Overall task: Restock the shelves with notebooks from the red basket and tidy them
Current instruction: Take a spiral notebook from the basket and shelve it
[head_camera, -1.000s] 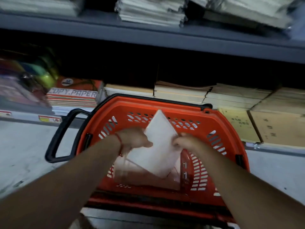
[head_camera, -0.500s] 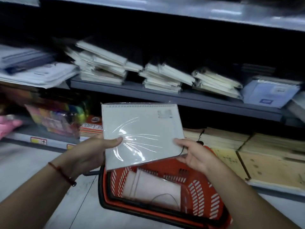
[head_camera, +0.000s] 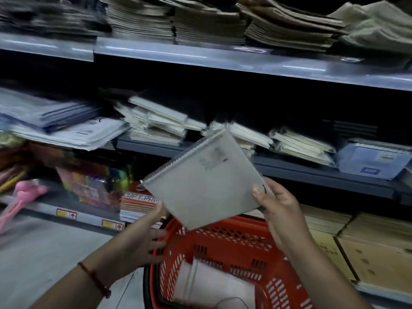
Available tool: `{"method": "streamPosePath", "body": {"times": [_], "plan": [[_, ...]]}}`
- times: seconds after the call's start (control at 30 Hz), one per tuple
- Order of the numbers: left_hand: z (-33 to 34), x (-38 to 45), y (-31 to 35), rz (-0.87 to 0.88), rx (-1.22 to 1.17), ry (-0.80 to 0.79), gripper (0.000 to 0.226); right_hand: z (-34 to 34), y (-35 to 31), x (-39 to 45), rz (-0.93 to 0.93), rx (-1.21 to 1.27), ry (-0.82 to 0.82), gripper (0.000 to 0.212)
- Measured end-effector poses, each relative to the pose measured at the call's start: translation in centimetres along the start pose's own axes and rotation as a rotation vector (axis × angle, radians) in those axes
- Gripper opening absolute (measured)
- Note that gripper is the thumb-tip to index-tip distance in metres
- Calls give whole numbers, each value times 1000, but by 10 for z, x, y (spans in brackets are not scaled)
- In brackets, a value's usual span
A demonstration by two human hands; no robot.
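Note:
A white spiral notebook (head_camera: 205, 179) in clear wrap is tilted in the air above the red basket (head_camera: 243, 246). My right hand (head_camera: 276, 201) grips its right corner, thumb on the cover. My left hand (head_camera: 145, 237) is just under its lower left edge with fingers spread; whether it touches the notebook is unclear. More wrapped notebooks (head_camera: 214, 288) lie inside the basket on the floor. Leaning stacks of similar spiral notebooks (head_camera: 160, 123) sit on the middle shelf (head_camera: 312, 172) behind the held one.
The upper shelf (head_camera: 200, 54) carries thick paper stacks (head_camera: 207, 21). Blue-covered pads (head_camera: 374, 159) lie at the middle shelf's right. The bottom shelf holds copy paper (head_camera: 138, 199), coloured packs (head_camera: 93, 181) and brown envelopes (head_camera: 367, 253). Grey floor (head_camera: 44, 253) lies at left.
The notebook came up out of the basket, then rose and tilted toward the middle shelf. My left hand's thumb has come off its cover and the hand dropped below. The view swung upward.

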State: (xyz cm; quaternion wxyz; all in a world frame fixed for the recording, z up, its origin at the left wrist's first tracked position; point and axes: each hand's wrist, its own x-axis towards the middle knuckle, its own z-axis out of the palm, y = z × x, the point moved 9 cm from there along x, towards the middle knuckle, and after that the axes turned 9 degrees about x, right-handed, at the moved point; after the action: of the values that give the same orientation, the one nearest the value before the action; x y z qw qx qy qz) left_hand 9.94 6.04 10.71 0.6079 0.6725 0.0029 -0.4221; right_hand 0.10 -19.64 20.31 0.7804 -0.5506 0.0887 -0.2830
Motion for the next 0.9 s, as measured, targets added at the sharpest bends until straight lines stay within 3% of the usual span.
{"method": "streamPosePath", "body": {"times": [0.07,0.13,0.23,0.3,0.37,0.47,0.53,0.6,0.73,0.9], "plan": [[13,-6,13,-7,-294,-196,104,26,-26,-15,-218,-337,-114,35],[26,-25,35,65,-442,-387,108,60,-37,-36,-462,-638,-276,44],[24,-45,56,162,-457,-393,67,97,-25,-68,-717,-912,-468,44],[12,-48,62,190,-445,-283,55,101,-14,-70,-626,-925,-466,44],[-9,-51,67,231,-380,-117,51,93,1,-64,-330,-787,-448,48],[-26,-58,83,365,-277,-52,66,85,23,-63,191,-284,-305,94],[-30,-66,93,439,-193,-46,69,88,37,-58,397,21,-221,114],[-30,-74,102,491,-144,-53,68,101,36,-47,420,84,-217,92],[-38,-78,126,581,-139,-30,55,127,7,-17,276,65,-125,50],[-65,-60,134,576,-77,85,38,163,-7,45,170,21,-142,43]]}}
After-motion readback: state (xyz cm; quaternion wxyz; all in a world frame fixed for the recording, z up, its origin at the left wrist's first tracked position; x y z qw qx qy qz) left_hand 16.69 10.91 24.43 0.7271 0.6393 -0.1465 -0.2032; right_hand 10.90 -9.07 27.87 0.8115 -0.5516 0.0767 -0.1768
